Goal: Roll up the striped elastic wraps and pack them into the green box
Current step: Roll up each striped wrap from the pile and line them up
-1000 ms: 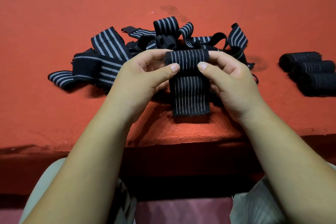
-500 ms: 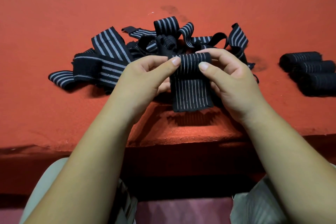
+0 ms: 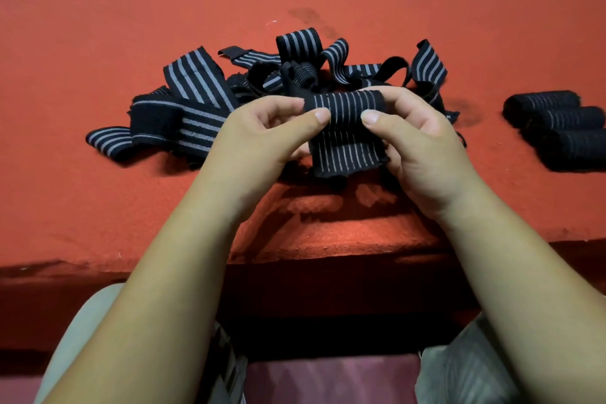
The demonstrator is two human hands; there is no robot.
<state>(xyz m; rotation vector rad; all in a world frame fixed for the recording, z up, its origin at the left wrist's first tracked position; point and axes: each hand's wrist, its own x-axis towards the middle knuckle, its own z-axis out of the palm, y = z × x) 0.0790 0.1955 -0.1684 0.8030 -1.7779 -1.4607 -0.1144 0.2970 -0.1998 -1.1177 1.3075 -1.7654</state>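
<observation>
Red felt counter: left hand & right hand pinch a striped wrap at ctr, approx. half rolled w/ short tail hanging; loose pile at 11 o'clock unrolled, three finished rolls at 3 o'clock, green box not in view.

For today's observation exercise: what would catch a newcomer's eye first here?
At the centre, the left hand and right hand pinch a half-rolled striped wrap above the red table. Behind lies a tangled pile of loose wraps; finished rolls sit at the right edge.
</observation>
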